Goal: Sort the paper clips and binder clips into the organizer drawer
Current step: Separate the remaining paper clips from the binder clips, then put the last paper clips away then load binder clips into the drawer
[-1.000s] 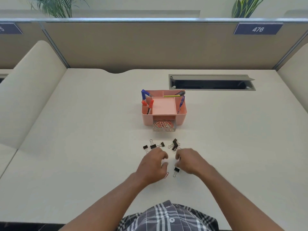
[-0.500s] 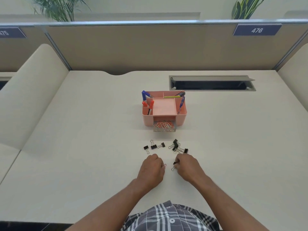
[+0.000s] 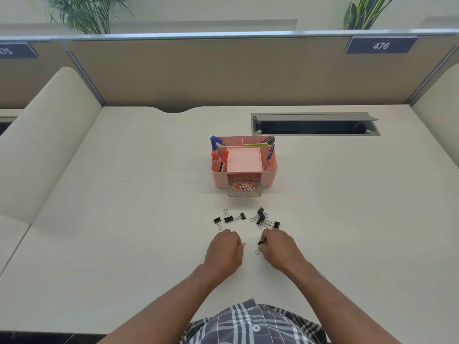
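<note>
I count seven loose binder clips [image 3: 263, 219] on the tabletop [image 3: 124, 232]. My left grip [image 3: 224, 249] pinches a paper clip [image 3: 243, 244]; my right grip [image 3: 278, 249] holds another binder clip [image 3: 258, 247].

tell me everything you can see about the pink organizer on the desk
The pink organizer is a box of what looks like matte plastic with rounded corners, standing upright on the desk, beyond both hands and untouched by them. Its top is split into compartments: a bare, shallow square tray in the middle, and narrower slots at the left, back and right holding pens and markers. At the front, a small clear drawer is pulled out, holding a heap of paper clips. Loose binder clips lie on the desk in front of it.
</note>
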`<state>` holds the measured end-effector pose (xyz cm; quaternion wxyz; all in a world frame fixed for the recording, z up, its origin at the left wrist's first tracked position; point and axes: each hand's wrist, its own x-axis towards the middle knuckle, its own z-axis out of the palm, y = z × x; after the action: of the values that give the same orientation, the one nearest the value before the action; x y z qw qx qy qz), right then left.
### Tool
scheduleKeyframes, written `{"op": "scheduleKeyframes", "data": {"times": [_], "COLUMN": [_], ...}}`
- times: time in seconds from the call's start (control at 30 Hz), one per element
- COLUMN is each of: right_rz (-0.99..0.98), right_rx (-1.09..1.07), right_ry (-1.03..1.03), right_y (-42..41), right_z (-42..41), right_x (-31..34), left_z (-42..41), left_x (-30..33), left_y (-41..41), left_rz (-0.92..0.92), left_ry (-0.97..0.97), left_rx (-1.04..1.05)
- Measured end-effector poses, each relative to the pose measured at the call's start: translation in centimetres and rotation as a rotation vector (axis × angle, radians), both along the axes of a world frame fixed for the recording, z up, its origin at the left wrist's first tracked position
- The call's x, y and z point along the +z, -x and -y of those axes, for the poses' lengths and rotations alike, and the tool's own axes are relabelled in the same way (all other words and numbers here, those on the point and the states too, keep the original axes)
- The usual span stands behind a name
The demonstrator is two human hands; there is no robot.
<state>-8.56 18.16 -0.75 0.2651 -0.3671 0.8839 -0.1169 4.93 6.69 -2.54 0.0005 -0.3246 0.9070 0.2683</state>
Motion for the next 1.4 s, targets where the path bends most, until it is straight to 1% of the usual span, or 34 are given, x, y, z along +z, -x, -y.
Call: {"op": "scheduleKeyframes", "data": {"times": [0.13,0.2,0.3,0.4,0.53,0.6,0.73,0.87,0.93,1.0,1.07,1.17,1.23,1.3,1.4], "right_rz": [-0.004,-0.007,-0.002,0.008,0.012,0.013,0.009,0.008,0.002,-0.004,-0.018,-0.041,-0.016,-0.002,-0.119], "right_rx": [0.003,0.0,-0.011,-0.027,-0.038,-0.036,-0.026,-0.028,-0.026,-0.027,-0.024,-0.001,0.014,-0.01,-0.142], "right_ry": [0.007,0.016,0.051,0.076,0.095,0.098,0.103,0.104,0.104,0.107,0.111,0.113,0.133,0.205,0.345], "right_y": [0.0,0.0,-0.2,-0.5,-0.7,-0.7,-0.7,-0.8,-0.9,-0.9,-1.0,-1.3,-1.4,-1.3,-0.6], "right_z": [0.0,0.0,0.2,0.6,0.6,0.6,0.4,0.5,0.5,0.5,0.4,0.4,0.4,0.2,-0.4], "right_x": [-0.1,0.0,0.0,0.1,0.1,0.1,0.1,0.1,0.1,0.2,0.2,0.3,0.4,0.5,0.4], "left_z": [0.5,1.0,2.1,3.6,6.2,7.4,9.0,9.1,8.9,8.4,7.7,6.0,4.7,3.5,2.4], "left_x": [0.9,1.4,2.2,3.8,6.6,8.0,9.0,8.1,7.7,7.3,6.7,5.5,4.2,2.8,0.9], "left_y": [0.3,0.4,0.6,1.6,4.2,5.7,7.9,8.5,8.1,7.4,6.2,4.0,2.4,0.8,-1.1], "left_rz": [0.051,0.057,-0.064,-0.237,-0.42,-0.475,-0.45,-0.368,-0.36,-0.394,-0.477,-0.557,-0.551,-0.505,-0.348], "left_ry": [-0.043,-0.109,-0.259,-0.316,-0.229,-0.186,-0.121,-0.103,-0.067,0.008,0.102,0.142,0.118,0.117,0.175], "left_rx": [-0.043,-0.034,0.075,0.172,0.21,0.207,0.195,0.174,0.137,0.082,0.048,0.092,0.091,0.06,0.047]}}
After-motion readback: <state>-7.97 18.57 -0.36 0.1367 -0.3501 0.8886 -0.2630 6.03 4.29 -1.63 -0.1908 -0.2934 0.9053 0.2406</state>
